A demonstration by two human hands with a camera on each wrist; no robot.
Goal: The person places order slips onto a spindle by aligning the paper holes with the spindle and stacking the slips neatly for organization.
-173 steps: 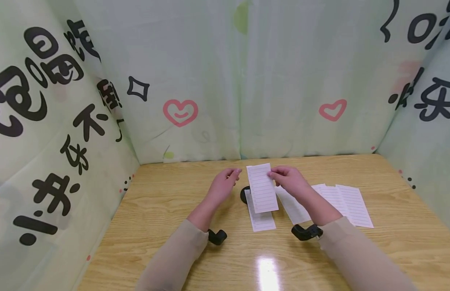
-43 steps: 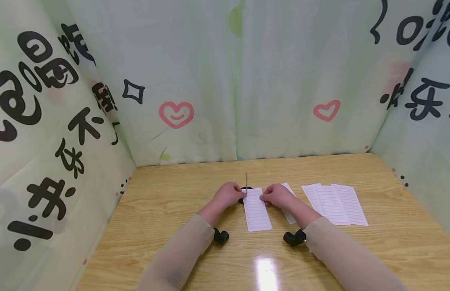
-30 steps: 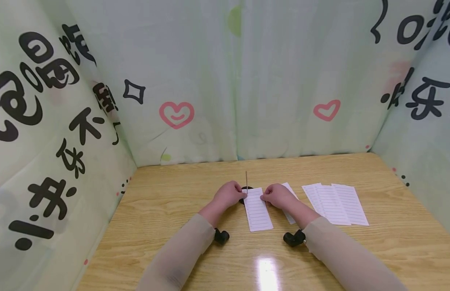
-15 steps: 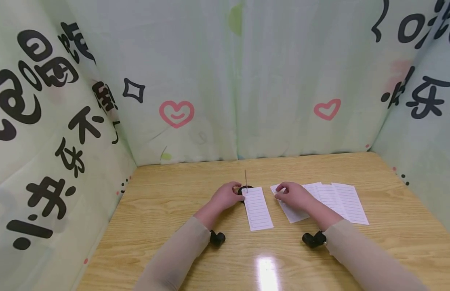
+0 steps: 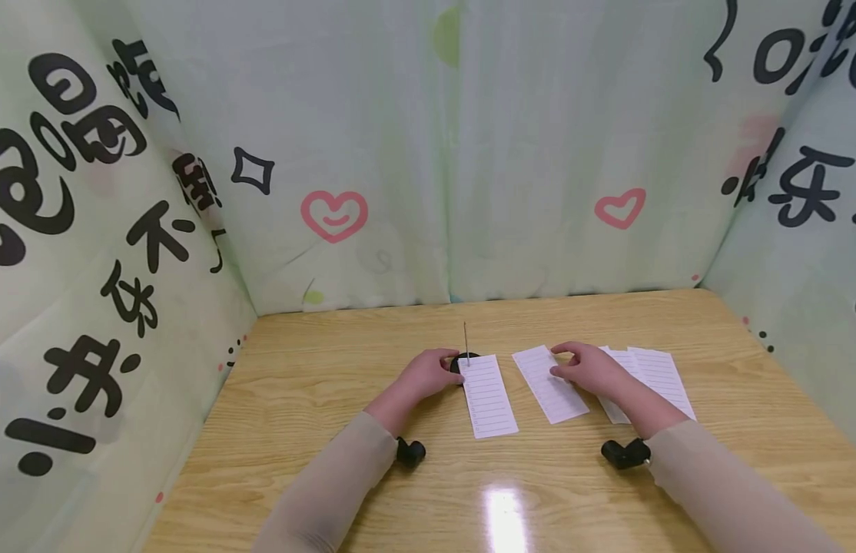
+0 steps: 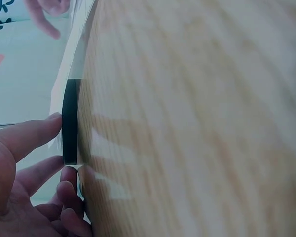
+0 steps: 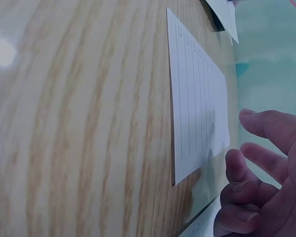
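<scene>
My left hand (image 5: pixel 428 374) pinches a round black base (image 6: pixel 70 123); right of it, my right hand (image 5: pixel 592 370) hangs relaxed over lined paper (image 5: pixel 544 392).

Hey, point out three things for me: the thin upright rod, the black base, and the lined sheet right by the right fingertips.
Thin rod (image 5: pixel 466 338): head view, on its shaft.
Black base (image 6: pixel 70 123): left wrist view, on its side edge.
Lined sheet (image 5: pixel 549 392): head view, mid-face.

Both sleeved arms (image 5: pixel 331 484) reached forward, angled inward. The left hand (image 5: pixel 431 374) pinched with thumb (image 6: pixel 32 137) and forefinger (image 6: pixel 39 175), while the right hand (image 5: pixel 585 369) had those digits parted; on each, the remaining fingers (image 7: pixel 241 217) curled loosely toward the palm.
</scene>
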